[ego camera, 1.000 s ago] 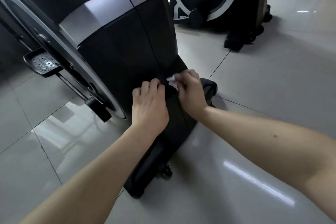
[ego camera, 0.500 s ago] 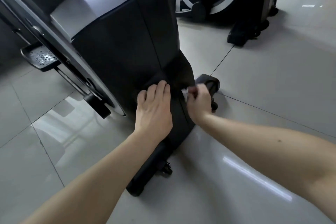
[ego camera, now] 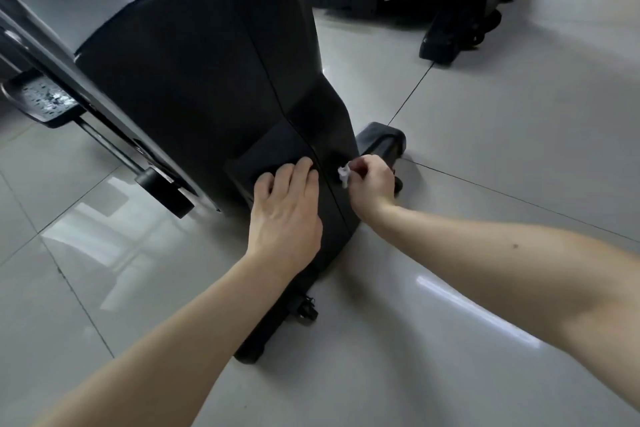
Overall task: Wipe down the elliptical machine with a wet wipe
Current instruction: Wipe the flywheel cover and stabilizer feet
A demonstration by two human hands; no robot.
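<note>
The right hand [ego camera: 374, 184] pinches a small, crumpled white wipe [ego camera: 343, 174] in curled fingers, holding it against the elliptical [ego camera: 194, 80]. Around the grip the shell is matte black, split by a thin seam just left of the wipe, and above it sits a silver-grey band. The left hand [ego camera: 285, 215] lies flat, fingers straight, on the shell just across that seam. A black base bar [ego camera: 382, 139] ends just behind the right hand, on glossy tile [ego camera: 502, 156].
</note>
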